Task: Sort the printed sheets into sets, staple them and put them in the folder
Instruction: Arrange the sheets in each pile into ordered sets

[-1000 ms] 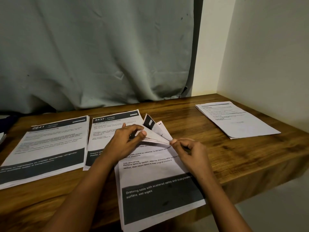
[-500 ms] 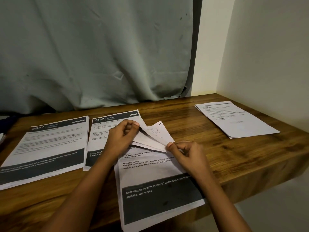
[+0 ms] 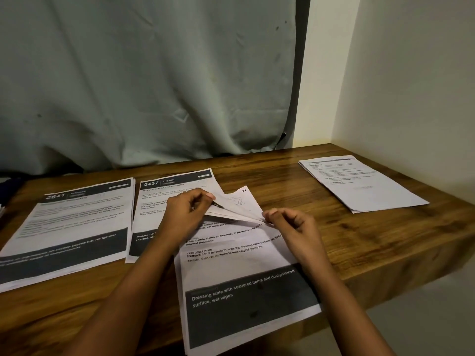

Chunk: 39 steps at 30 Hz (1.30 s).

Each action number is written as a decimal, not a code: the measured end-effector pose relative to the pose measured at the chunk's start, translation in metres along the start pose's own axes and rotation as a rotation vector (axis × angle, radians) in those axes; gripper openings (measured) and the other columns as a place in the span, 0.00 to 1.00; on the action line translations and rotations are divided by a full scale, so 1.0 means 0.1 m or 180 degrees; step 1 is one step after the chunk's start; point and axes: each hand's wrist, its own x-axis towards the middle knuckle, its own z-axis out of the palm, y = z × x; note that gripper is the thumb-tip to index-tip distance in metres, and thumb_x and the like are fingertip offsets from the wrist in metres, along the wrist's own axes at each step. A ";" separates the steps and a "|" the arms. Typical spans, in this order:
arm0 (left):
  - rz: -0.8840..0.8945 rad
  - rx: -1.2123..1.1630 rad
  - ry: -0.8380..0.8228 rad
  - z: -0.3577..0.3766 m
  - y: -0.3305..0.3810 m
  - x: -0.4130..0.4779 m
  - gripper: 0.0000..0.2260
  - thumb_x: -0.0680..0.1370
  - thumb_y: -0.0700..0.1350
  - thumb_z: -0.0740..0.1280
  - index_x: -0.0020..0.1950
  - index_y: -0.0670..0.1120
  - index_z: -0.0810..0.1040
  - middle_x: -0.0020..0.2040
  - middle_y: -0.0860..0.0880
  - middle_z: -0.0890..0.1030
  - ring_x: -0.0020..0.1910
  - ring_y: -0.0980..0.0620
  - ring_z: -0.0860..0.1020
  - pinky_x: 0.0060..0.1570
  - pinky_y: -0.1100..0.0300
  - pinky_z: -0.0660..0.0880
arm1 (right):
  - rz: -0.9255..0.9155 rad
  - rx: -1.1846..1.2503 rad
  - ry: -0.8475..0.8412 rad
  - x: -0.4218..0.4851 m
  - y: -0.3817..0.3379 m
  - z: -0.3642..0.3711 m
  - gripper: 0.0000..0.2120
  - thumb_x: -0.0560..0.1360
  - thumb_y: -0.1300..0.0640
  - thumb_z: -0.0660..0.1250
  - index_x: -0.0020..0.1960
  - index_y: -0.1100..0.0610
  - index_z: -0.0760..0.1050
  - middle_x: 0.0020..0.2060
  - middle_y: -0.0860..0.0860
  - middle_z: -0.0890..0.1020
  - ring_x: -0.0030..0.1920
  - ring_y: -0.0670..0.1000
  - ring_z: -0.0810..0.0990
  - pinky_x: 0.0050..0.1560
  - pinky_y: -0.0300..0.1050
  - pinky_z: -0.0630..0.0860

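A plain room at home serving as a desk corner: a thick brown wooden table [image 3: 295,176] carrying black-and-white printed paper sheets [image 3: 72,227] meets cream painted walls [image 3: 411,86], a creased grey-green cloth curtain [image 3: 154,86] hanging behind.

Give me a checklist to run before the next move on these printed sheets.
1. Left hand grips the lifted top corners of the front white printed stack with the dark band: ok.
2. Right hand fingers pinch a sheet edge there: ok.
3. Front stack wholly on the brown wooden table: not ok, its near end overhangs.
4. Stapler within reach: cannot tell, none in view.
5. Folder within reach: cannot tell, none in view.
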 end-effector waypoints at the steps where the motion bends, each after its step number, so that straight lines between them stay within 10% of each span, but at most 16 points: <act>1: 0.0007 0.0051 0.0010 0.00 -0.01 0.01 0.07 0.79 0.49 0.65 0.50 0.52 0.82 0.45 0.57 0.83 0.43 0.62 0.81 0.47 0.57 0.80 | 0.0081 0.0090 0.0042 0.04 0.01 -0.01 0.06 0.77 0.59 0.67 0.48 0.58 0.83 0.44 0.50 0.85 0.48 0.48 0.83 0.49 0.39 0.76; 13: 0.0068 0.0276 0.0045 -0.04 0.00 0.02 0.08 0.78 0.51 0.65 0.48 0.51 0.84 0.41 0.55 0.84 0.40 0.62 0.80 0.44 0.54 0.80 | 0.1027 -0.1298 -0.0879 0.86 -0.01 0.14 0.12 0.69 0.64 0.75 0.43 0.53 0.72 0.36 0.46 0.77 0.37 0.44 0.76 0.43 0.38 0.73; 32: 0.0055 0.0173 -0.0075 -0.07 0.03 0.00 0.04 0.75 0.53 0.69 0.45 0.54 0.82 0.44 0.56 0.83 0.44 0.62 0.79 0.41 0.68 0.73 | 0.0668 -0.1453 -0.0295 0.91 0.19 0.19 0.08 0.67 0.57 0.77 0.42 0.56 0.78 0.31 0.46 0.76 0.31 0.43 0.72 0.31 0.36 0.66; 39: 0.0027 0.0556 -0.0493 -0.06 0.08 -0.01 0.29 0.60 0.53 0.81 0.59 0.59 0.77 0.56 0.58 0.75 0.54 0.61 0.73 0.49 0.69 0.70 | 0.0366 -0.0683 -0.0273 0.88 0.17 0.15 0.08 0.70 0.62 0.73 0.40 0.52 0.76 0.35 0.48 0.80 0.34 0.45 0.77 0.37 0.39 0.71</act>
